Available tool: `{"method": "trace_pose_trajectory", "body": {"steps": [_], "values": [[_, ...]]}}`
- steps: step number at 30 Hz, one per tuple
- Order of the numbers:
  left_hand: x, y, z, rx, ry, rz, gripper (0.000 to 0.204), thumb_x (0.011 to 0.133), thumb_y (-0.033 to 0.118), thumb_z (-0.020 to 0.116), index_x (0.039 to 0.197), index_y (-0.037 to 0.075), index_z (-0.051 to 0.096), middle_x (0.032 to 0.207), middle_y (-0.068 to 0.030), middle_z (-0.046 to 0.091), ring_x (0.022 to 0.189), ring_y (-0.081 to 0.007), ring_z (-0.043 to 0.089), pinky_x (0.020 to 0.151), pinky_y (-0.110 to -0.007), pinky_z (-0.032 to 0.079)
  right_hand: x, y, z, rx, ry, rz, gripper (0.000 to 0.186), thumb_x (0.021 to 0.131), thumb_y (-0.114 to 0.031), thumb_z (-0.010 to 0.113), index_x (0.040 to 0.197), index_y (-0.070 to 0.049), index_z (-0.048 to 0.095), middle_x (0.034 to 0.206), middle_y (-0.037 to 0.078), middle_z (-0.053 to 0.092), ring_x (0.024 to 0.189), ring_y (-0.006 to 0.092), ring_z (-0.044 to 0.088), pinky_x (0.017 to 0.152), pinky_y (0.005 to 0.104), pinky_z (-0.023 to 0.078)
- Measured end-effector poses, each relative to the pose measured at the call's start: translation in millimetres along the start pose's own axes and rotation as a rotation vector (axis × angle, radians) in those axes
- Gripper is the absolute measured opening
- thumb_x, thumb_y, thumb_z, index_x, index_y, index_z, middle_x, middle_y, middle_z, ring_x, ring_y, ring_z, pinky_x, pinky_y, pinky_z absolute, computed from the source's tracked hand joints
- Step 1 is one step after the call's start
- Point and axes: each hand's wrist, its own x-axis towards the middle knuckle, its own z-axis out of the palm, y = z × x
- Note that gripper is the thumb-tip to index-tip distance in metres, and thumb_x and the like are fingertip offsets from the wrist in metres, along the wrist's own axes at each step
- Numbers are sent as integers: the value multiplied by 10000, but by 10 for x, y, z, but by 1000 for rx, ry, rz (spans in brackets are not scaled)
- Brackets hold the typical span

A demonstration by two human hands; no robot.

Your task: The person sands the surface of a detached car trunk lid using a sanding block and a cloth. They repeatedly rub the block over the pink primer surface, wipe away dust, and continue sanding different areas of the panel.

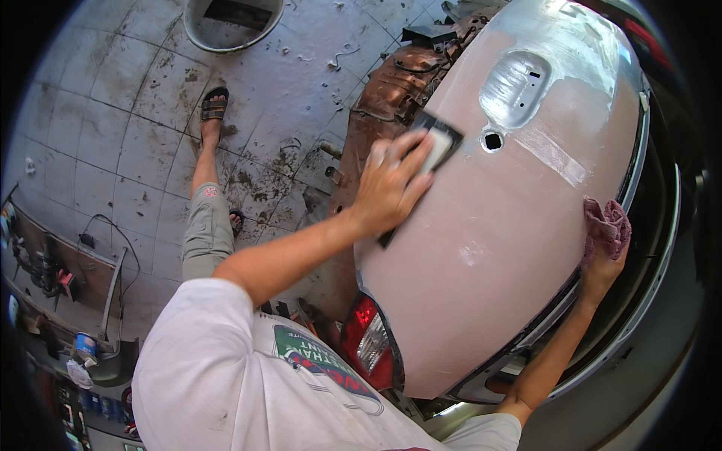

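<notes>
My left hand (389,180) is closed over a pale sanding block (436,150), its fingers laid along the top. Dark sandpaper (453,129) shows past the block's far end, against the left side of a pinkish, primer-coloured car body panel (481,301). My right hand (602,264) grips a crumpled maroon cloth (606,225) at the panel's right edge. Between the hands the panel curves smoothly, with a pale scuffed patch in its middle. Farther up are a bare-metal recess (514,89) and a dark round hole (492,142).
A red and clear tail light (370,340) sits at the panel's near corner. Rusty brown bodywork (391,98) lies beyond its left side. A large round tub (197,37) stands on the stained tile floor (113,128). A detached bumper (68,308) lies far left.
</notes>
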Motion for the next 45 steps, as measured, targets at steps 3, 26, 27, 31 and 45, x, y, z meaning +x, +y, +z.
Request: {"method": "trace_pose_trajectory", "body": {"steps": [3,26,27,31,45], "values": [[-600,54,-208,-37,-62,3,600,1002,278,684,1509,-25,584,1541,-186,522,1227,-379,501,1116,-482,408,-24,-60,12,36,46,98,534,995,-68,768,1484,20,572,1449,130,662,1243,224,693,1111,356,519],[1111,-702,87,-155,-124,313,591,1044,396,635,1553,97,592,1560,-149,522,1327,-361,501,1150,-481,387,6,39,-36,-37,27,53,254,1092,-99,544,1236,53,687,1614,213,509,1395,345,612,1208,453,448],[1641,-824,257,-136,-50,336,560,1062,397,611,1524,81,616,1541,-155,556,1351,-352,507,1163,-472,375,46,31,-31,-45,-1,-1,243,1093,-100,542,1215,44,697,1615,216,507,1394,349,612,1206,453,450],[2304,-796,542,33,83,253,496,1068,370,591,1439,51,676,1446,-186,635,1373,-328,520,1118,-466,387,151,6,44,-86,-12,-60,238,1102,-106,533,1168,8,732,1610,217,510,1393,350,612,1198,449,461],[2121,-564,476,-64,59,133,515,1016,419,622,1349,33,699,1490,-161,587,1270,-431,528,1094,-532,426,78,5,-13,-83,-19,-6,319,1090,-118,546,1332,53,665,1586,195,554,1348,310,648,1162,420,479]]}}
